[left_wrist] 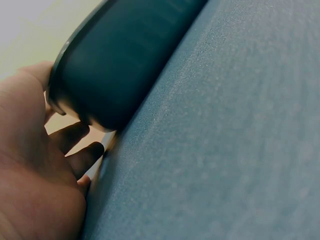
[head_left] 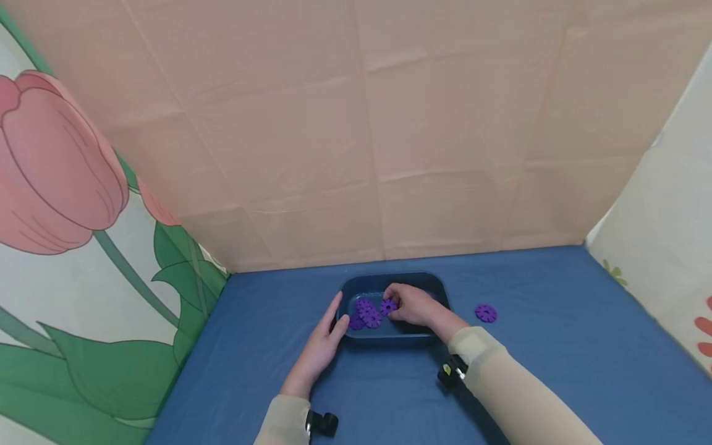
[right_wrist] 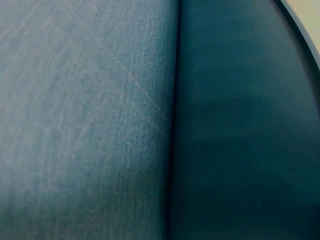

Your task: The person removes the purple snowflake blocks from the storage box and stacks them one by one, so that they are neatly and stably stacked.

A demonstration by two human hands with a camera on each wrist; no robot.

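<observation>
A dark blue rectangular tray (head_left: 403,339) sits on the cloth, with several purple notched discs (head_left: 371,318) gathered at its left end. My left hand (head_left: 322,341) grips that end, thumb at the rim and fingers along the outer wall. Seen from the left wrist, the hand (left_wrist: 30,155) holds the tray's corner (left_wrist: 115,65). Over the tray's inside, my right hand (head_left: 413,305) pinches one purple notched disc (head_left: 387,307) between thumb and fingers. Only the tray's outer wall (right_wrist: 240,130) and cloth show in the right wrist view; the right hand is outside that frame.
Another purple notched disc (head_left: 486,313) lies on the blue cloth (head_left: 534,346) to the right of the tray. A beige sheet (head_left: 378,154) closes off the back. A tulip-printed panel (head_left: 128,309) stands at the left and a white panel (head_left: 662,235) at the right.
</observation>
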